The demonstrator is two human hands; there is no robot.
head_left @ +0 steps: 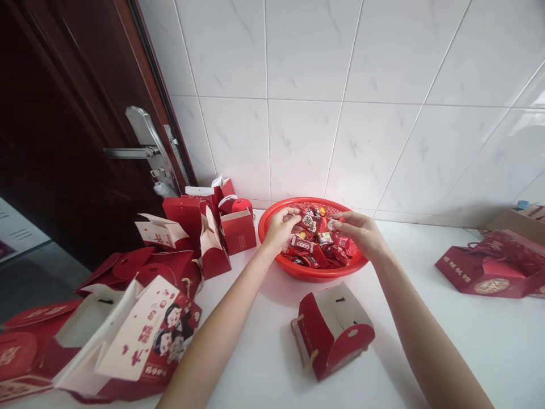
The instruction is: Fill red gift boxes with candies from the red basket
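Note:
A red plastic basket [313, 275] stands against the tiled wall, holding many wrapped candies [303, 244], mostly red with some gold and silver. Over its left side, my left hand [281, 232] has its fingers closed on the edge of a red-wrapped candy [310, 221] with pale characters. From the right, my right hand [361, 232] pinches a red wrapper with a pale round mark [331, 224]; whether this is a separate candy I cannot tell. Between my forearms sits a red gift box [336, 326] with rope handles and its white inner flaps showing at the top.
Several red and white gift boxes [170, 318] crowd the left side of the white table [259, 352], with smaller paper boxes [238, 232] behind them. A dark door [76, 113] with a metal handle [131, 152] borders them. A dark red box [481, 272] stands at right.

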